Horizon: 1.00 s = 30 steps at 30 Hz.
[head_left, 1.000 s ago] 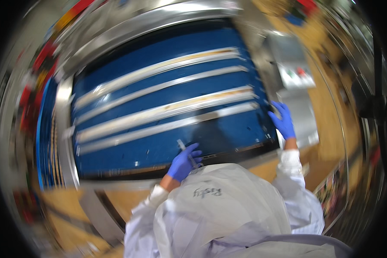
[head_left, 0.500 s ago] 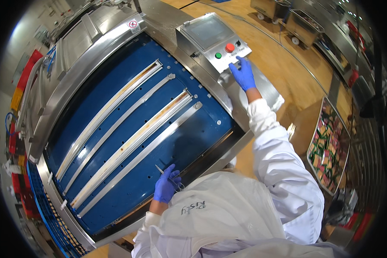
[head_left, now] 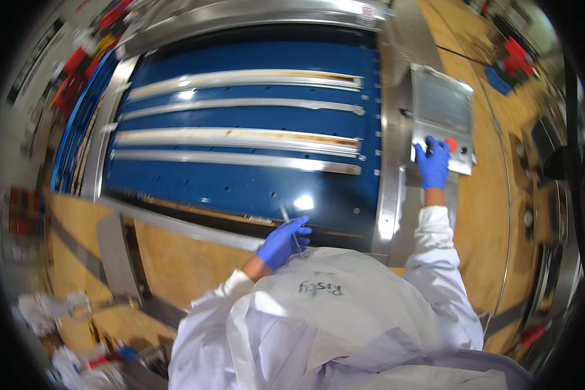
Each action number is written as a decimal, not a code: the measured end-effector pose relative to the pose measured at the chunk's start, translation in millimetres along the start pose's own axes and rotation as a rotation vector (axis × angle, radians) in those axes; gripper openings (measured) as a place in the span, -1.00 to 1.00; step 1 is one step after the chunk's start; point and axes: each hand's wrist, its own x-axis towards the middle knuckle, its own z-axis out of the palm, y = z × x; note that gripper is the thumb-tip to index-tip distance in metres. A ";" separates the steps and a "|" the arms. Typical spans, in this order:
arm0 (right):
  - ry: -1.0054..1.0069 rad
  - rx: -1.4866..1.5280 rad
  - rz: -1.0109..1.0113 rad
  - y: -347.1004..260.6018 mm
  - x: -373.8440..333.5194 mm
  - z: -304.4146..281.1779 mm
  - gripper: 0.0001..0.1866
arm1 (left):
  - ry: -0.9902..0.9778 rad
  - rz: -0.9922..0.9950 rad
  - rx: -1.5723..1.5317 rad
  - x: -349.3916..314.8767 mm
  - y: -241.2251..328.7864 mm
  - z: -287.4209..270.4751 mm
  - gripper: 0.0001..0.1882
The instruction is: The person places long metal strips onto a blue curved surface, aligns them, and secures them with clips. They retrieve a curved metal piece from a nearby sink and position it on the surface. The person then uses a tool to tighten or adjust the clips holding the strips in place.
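Note:
My left hand [head_left: 281,246], in a blue glove, is closed around a pair of scissors [head_left: 285,216] at the near edge of the machine. The scissors' blades point away from me, and a finger ring shows by my palm. My gloved right hand [head_left: 433,168] rests at the control panel [head_left: 463,166] with its fingers apart, left of the red button [head_left: 452,144]. The green button is hidden behind these fingers. Under the raised lid [head_left: 253,18] lies the machine's blue bed [head_left: 221,181], crossed by long metal bars [head_left: 234,138].
A dark screen [head_left: 443,97] sits above the buttons. Blue slatted racking [head_left: 78,140] stands beyond the machine's left side. Plastic bags [head_left: 52,312] lie at the lower left. Red and blue crates [head_left: 510,65] are on the tan floor at the far right.
My view has swung, so the machine now lies nearly level. My right hand has shifted across the panel to the green button's place. The scissors remain in my left hand.

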 end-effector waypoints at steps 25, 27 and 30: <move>-0.195 0.394 0.590 366.1 -256.6 -225.8 -0.74 | -0.201 0.315 0.954 113.6 -147.8 237.1 -0.14; -0.209 0.416 0.562 397.5 -251.0 -239.3 -0.74 | 0.000 0.483 1.289 138.1 -166.7 268.2 -0.17; -0.250 0.382 0.524 421.4 -236.5 -261.0 -0.74 | 0.248 0.711 1.668 155.6 -170.2 309.3 -0.26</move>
